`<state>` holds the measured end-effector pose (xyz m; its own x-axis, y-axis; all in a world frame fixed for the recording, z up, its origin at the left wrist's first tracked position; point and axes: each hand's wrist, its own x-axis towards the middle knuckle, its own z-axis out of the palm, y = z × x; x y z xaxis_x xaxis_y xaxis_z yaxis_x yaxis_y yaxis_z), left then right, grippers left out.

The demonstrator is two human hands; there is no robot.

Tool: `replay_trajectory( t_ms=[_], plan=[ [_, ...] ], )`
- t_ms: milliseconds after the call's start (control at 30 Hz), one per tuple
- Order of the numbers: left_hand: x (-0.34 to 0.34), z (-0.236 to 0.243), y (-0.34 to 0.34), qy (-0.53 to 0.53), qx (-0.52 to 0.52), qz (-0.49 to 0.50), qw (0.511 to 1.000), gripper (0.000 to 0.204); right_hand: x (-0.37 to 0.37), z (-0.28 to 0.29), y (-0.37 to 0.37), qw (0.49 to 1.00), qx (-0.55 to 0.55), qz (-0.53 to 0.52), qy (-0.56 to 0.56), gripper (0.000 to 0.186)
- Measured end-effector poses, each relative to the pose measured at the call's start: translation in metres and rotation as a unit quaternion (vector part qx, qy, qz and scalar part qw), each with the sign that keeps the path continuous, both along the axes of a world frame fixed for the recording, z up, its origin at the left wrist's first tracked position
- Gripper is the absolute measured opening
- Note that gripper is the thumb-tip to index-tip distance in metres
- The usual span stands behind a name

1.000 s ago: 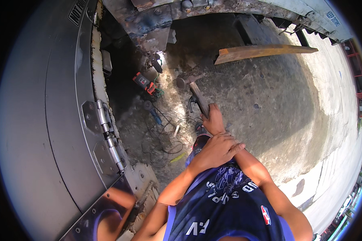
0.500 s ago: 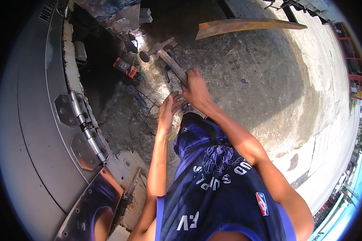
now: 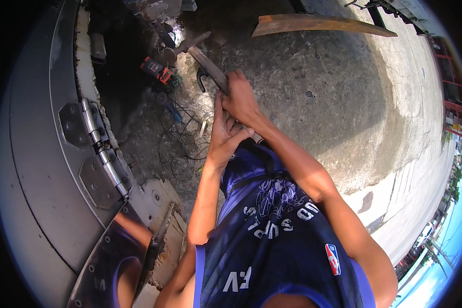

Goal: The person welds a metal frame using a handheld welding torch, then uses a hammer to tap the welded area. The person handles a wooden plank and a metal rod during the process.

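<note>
My right hand (image 3: 241,100) is wrapped around the wooden handle of a hammer (image 3: 206,65), whose rusty metal head points up and away to the left. My left hand (image 3: 225,137) sits just below it, palm turned up and thumb stretched out, its fingertips against the underside of my right hand. Nothing shows in the left palm. Beside the hammer handle a dark curved hook (image 3: 200,79) is visible; what it belongs to is partly hidden.
Close on my left stand a grey door panel (image 3: 33,154) with metal hinges (image 3: 91,120) and a rusty, peeling frame (image 3: 164,220). On the concrete floor lie a red-and-black device (image 3: 156,70), a blue power tool (image 3: 170,108) and tangled cords. A rusty beam (image 3: 323,25) lies farther off.
My left hand has moved in under my right hand and turned its palm up. The hammer, still in my right hand, has shifted slightly left and farther up in the view.
</note>
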<state>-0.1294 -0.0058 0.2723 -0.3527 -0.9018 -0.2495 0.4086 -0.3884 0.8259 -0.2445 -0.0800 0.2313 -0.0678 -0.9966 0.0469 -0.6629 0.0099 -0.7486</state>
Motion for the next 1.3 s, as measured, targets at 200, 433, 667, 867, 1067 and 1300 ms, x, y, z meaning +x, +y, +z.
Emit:
replay_trajectory(
  t_ms=[200, 433, 667, 867, 1067, 1300],
  plan=[
    [0.03, -0.043, -0.015, 0.012, 0.112, 0.051, 0.992, 0.063, -0.006, 0.011, 0.005, 0.999, 0.044, 0.0, 0.002, 0.039],
    [0.01, -0.065, -0.021, 0.138, 0.184, 0.043, 0.972, 0.053, 0.002, 0.012, 0.023, 0.999, 0.01, 0.035, -0.02, 0.033],
    [0.015, -0.089, -0.012, 0.094, 0.292, 0.125, 0.944, 0.026, -0.003, 0.041, 0.013, 0.988, 0.059, 0.14, 0.027, 0.041],
    [0.012, -0.121, 0.015, 0.074, 0.345, 0.201, 0.914, 0.02, 0.003, 0.122, -0.054, 0.979, 0.008, 0.177, 0.1, 0.051],
    [0.006, -0.128, 0.019, 0.059, 0.355, 0.182, 0.915, 0.02, -0.016, 0.138, -0.111, 0.971, -0.091, 0.171, 0.14, 0.05],
    [0.01, -0.129, 0.014, 0.05, 0.344, 0.194, 0.917, 0.022, -0.015, 0.123, -0.099, 0.967, -0.114, 0.176, 0.142, 0.053]
  ],
)
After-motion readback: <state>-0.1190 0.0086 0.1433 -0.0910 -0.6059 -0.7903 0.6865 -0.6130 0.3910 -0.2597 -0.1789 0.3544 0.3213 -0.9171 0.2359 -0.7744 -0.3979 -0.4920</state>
